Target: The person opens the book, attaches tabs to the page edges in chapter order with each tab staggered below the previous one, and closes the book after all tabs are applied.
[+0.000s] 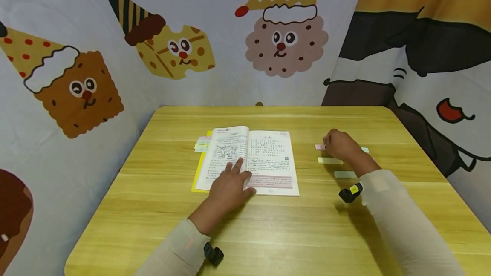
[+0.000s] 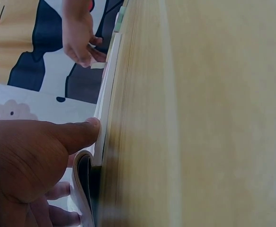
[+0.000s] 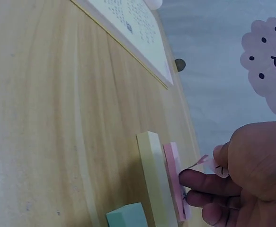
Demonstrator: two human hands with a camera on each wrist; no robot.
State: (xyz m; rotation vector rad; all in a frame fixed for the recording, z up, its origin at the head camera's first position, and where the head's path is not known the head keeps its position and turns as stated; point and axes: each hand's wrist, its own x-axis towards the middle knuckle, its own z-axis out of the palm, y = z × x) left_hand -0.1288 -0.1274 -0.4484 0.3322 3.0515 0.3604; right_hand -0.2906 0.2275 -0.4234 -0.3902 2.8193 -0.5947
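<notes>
An open book [image 1: 270, 163] with printed pages and a yellow cover edge lies on the table. My left hand [image 1: 228, 184] rests on it near the fold, fingers spread across the left page and thumb by the lower edge. Off to the right, my right hand [image 1: 341, 145] is over a pink sticky-note pad [image 3: 173, 175]. Its thumb and index finger pinch the end of a thin pink sticky note [image 3: 203, 160], while the other fingers lie along the pad. A yellow sticky-note pad [image 1: 330, 161] and a green sticky-note pad [image 1: 345, 174] lie nearer to me.
Several coloured tabs [image 1: 202, 144] stick out from the book's left side. Another pale green pad [image 1: 365, 150] shows partly behind the right wrist. The wooden table [image 1: 268, 233] meets a cartoon-printed cloth [image 1: 226, 88] at its far edge.
</notes>
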